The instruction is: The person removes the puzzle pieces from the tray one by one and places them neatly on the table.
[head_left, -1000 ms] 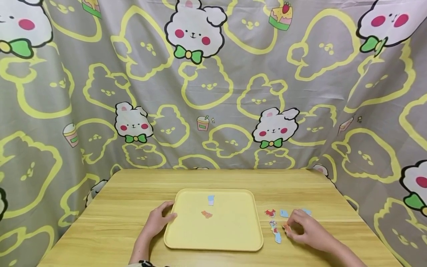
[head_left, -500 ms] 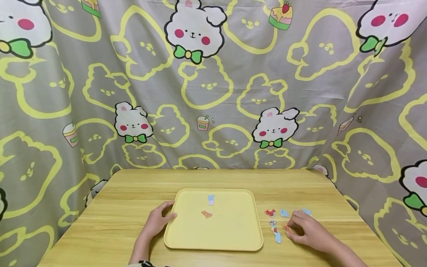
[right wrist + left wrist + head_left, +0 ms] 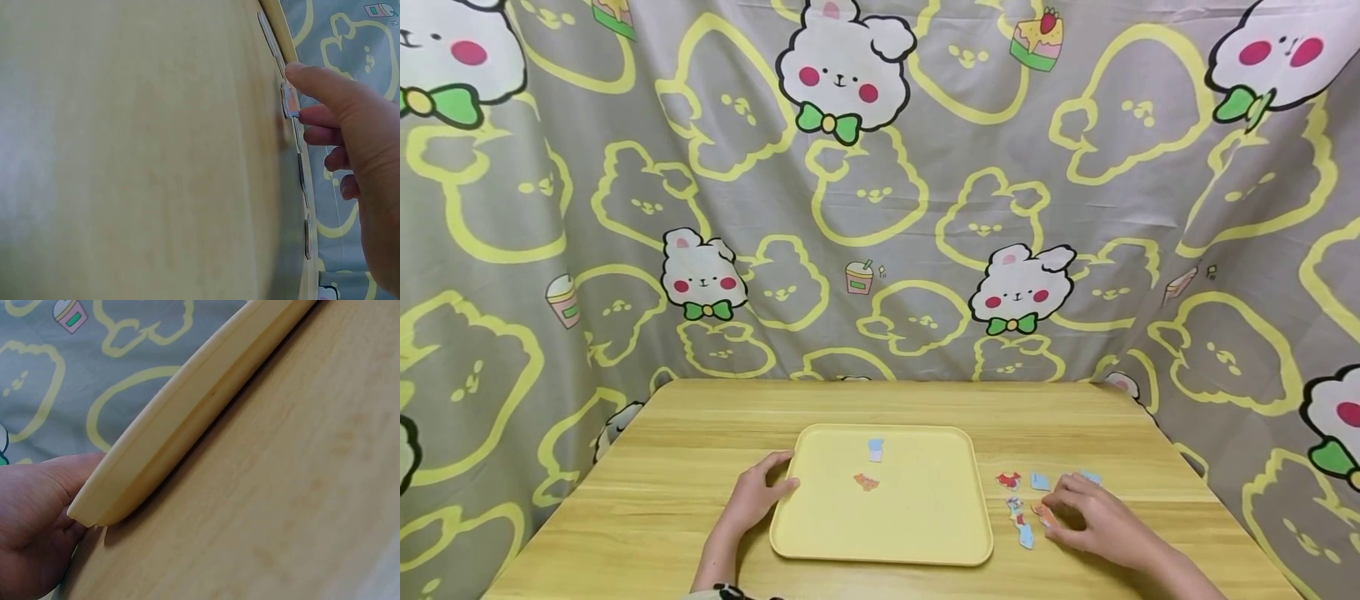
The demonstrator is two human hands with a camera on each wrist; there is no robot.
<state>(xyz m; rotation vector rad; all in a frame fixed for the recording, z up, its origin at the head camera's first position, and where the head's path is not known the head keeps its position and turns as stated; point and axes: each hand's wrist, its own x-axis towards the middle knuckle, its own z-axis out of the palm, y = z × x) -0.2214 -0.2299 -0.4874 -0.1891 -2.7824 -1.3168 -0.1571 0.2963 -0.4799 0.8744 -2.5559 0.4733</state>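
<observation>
Right fingers pinch a flat, uneven-edged orange piece, seemingly cardboard.

The tray is pale yellow; at its twelve o'clock, a blue-and-lilac piece; near centre, an orange-brown piece; toward three o'clock, a red piece, a light-blue piece, an orange piece; the table is wood-grained yellow; the curtain grey with yellow outlines, white animal prints; the sleeve at eight o'clock, seemingly black and white.

Yellow tray, rounded corners, lying flat, orange cutout, pinched, right of the tray
</observation>
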